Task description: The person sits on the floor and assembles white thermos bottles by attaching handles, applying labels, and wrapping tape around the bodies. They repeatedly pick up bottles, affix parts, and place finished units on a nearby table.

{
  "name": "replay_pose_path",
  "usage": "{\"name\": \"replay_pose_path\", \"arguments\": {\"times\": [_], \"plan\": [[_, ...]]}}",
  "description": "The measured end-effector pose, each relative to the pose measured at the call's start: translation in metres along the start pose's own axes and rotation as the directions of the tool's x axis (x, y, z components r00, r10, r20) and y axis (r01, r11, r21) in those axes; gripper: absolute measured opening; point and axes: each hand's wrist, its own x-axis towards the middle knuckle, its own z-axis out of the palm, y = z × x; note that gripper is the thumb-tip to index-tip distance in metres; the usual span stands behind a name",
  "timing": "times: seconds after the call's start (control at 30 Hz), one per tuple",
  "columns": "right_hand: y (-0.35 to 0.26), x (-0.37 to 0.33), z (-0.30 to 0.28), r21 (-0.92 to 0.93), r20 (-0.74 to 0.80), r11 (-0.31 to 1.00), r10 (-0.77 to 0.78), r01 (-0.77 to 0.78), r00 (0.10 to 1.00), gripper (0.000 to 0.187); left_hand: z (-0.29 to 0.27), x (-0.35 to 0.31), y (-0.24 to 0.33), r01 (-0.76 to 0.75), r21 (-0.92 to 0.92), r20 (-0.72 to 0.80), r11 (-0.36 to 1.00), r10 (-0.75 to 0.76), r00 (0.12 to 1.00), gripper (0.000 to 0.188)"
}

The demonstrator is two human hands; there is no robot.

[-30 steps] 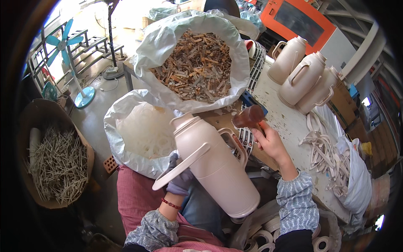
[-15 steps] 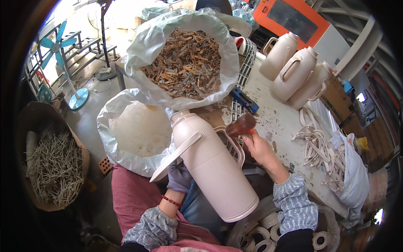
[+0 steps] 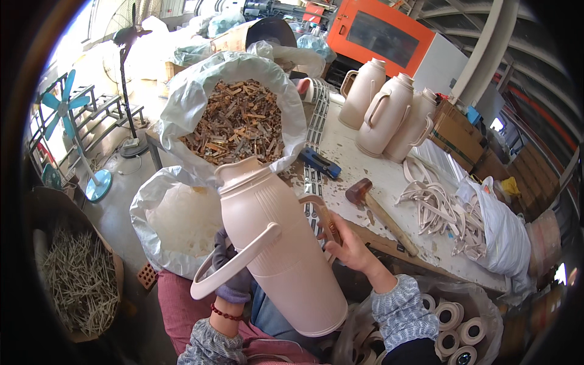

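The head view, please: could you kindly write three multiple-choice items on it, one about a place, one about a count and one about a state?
1. Where does the mallet lie?
A. On the workbench
B. In the sack of brown scraps
C. On the floor by the fan

2. How many finished jugs stand at the far end of the workbench?
A. One
B. Three
C. Five

3. What is the right hand doing?
A. Swinging the mallet
B. Resting empty on the lap
C. Pressing a curved handle piece against the held jug

Answers: 1 A, the mallet rests flat on the benchtop beside the loose handles. 2 B, three pale jugs stand together there. 3 C, its grip closes on the handle piece at the jug's side, while the gloved left hand steadies the body.
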Motion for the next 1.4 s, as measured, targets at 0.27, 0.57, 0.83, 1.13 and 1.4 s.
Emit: {"name": "replay_pose_path", "arguments": {"times": [0.27, 0.57, 0.83, 1.13, 1.4], "plan": [[-0.027, 0.053, -0.097, 0.490, -0.580, 0.830, 0.084, 0.266, 0.810, 0.022, -0.037, 0.021, 0.031, -0.375, 0.073, 0.843, 0.924, 0.144, 0.518, 0.044], [0.090, 0.122, -0.254, -0.080, -0.946, 0.985, -0.124, 0.155, 0.301, 0.035, -0.141, -0.047, 0.004, 0.190, 0.361, 0.633, 0.913, -0.390, 0.669, 0.035], [0.189, 0.193, -0.323, -0.393, -0.912, 0.738, -0.390, -0.549, 0.128, 0.042, -0.154, -0.056, -0.004, -0.052, 0.560, 0.585, 0.827, -0.351, 0.731, 0.022], [0.080, 0.119, -0.090, -0.556, -0.417, 0.831, -0.305, 0.025, 0.856, 0.047, -0.148, -0.032, 0.016, -0.097, 0.613, 0.529, 0.784, -0.316, 0.787, 0.022], [0.080, 0.048, 0.042, -0.840, -0.109, 0.526, -0.399, 0.130, 0.911, 0.043, -0.234, -0.070, 0.021, 0.148, 0.721, 0.245, 0.677, -0.448, 0.860, 0.025]]}}
